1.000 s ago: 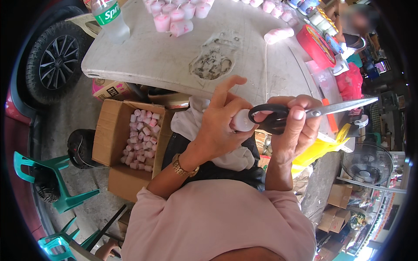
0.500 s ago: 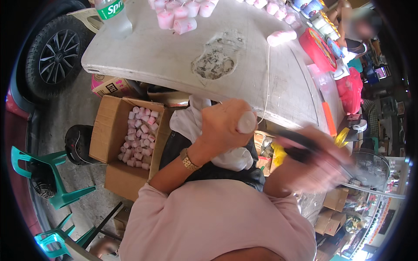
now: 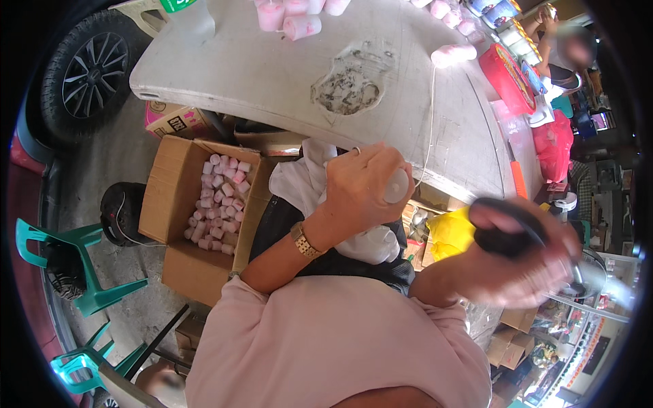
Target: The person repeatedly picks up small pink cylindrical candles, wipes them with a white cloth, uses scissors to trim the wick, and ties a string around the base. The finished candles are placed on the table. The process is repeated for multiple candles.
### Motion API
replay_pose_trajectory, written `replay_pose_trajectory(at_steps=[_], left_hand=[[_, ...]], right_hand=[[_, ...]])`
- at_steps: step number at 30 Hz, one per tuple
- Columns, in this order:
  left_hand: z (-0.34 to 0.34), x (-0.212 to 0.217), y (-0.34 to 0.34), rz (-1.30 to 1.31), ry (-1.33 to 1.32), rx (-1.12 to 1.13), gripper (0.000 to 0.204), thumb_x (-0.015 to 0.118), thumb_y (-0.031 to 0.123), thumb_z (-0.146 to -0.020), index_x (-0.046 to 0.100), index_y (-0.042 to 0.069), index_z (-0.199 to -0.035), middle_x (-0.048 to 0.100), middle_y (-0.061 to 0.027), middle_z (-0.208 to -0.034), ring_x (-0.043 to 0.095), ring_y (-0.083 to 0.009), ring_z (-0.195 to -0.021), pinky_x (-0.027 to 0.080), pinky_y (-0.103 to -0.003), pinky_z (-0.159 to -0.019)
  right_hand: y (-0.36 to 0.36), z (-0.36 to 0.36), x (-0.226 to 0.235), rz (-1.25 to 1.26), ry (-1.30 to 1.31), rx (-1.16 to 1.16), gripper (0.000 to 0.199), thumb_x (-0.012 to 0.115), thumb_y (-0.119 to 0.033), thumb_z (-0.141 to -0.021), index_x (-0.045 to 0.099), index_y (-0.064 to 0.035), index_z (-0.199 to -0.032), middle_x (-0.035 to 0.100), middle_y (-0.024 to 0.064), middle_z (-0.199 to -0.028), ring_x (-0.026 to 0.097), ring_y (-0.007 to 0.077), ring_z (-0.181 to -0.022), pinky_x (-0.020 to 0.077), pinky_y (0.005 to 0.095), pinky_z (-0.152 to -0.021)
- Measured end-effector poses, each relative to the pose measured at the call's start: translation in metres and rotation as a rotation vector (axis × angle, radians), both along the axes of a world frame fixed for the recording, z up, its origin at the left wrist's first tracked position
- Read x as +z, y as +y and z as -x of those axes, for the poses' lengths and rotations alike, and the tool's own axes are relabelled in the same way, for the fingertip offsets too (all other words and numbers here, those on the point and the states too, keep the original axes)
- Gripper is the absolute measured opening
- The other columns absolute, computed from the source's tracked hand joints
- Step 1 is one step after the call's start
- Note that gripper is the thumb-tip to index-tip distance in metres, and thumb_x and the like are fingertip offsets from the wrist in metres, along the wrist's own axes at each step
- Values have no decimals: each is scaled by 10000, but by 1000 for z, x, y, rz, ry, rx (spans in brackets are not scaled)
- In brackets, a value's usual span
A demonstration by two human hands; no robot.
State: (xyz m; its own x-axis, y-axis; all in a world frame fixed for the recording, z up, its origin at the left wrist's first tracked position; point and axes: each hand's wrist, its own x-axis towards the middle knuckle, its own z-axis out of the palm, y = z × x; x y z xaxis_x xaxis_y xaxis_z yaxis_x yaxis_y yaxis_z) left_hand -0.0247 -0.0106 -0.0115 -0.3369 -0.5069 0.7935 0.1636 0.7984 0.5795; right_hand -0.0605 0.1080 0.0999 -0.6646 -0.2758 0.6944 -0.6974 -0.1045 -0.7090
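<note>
My left hand (image 3: 364, 187) is closed around a pale, candle-like cylinder (image 3: 396, 185), its round end facing up, just off the table's near edge. A thin white string (image 3: 431, 122) runs from a pink-and-white roll (image 3: 454, 56) on the table down beside this hand. Out to the right, my right hand (image 3: 527, 262) is wrapped round a black-handled tool (image 3: 513, 228); motion smears it, so its exact kind is unclear. Short pink-and-white candles (image 3: 302, 27) stand and lie at the far side of the white table (image 3: 252, 81).
An open cardboard box (image 3: 173, 190) with many small pink-white candles sits below left. A clear bottle (image 3: 190, 24) stands on the table's far left, a red round tub (image 3: 507, 78) at right. Green chairs (image 3: 81, 265) and a fan (image 3: 588, 272) flank me. Another person (image 3: 571, 51) is far right.
My right hand has swung outward to the right with the black-handled tool. The left hand keeps its grip on the cylinder and has shifted slightly right. The view has moved a little.
</note>
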Motion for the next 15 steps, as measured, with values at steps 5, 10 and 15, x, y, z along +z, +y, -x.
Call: replay_pose_trajectory(at_steps=[5, 10, 15], left_hand=[[1, -2, 1, -51, 33, -73, 214, 728, 84, -715, 514, 83, -719, 537, -82, -643, 590, -284, -575, 454, -357, -503], [0, -3, -1, -37, -40, -19, 193, 747, 74, -701, 561, 80, -752, 568, -75, -660, 589, -288, -559, 457, -354, -507], [2, -2, -6, -35, -16, -32, 185, 739, 67, -701, 559, 84, -742, 566, -74, -653, 580, -282, -548, 449, -350, -500]], right_hand=[[-6, 5, -16, 54, 135, 95, 305, 543, -261, -976, 592, 40, -975, 657, 68, -713, 619, 183, -597, 491, 262, -560], [-9, 12, -45, -144, 297, 95, 212, 556, -200, -961, 619, 3, -953, 650, 89, -770, 648, 216, -703, 515, 303, -592], [0, 7, -38, -306, 274, 15, 318, 502, -284, -989, 653, -27, -880, 655, 154, -851, 659, 249, -779, 555, 356, -603]])
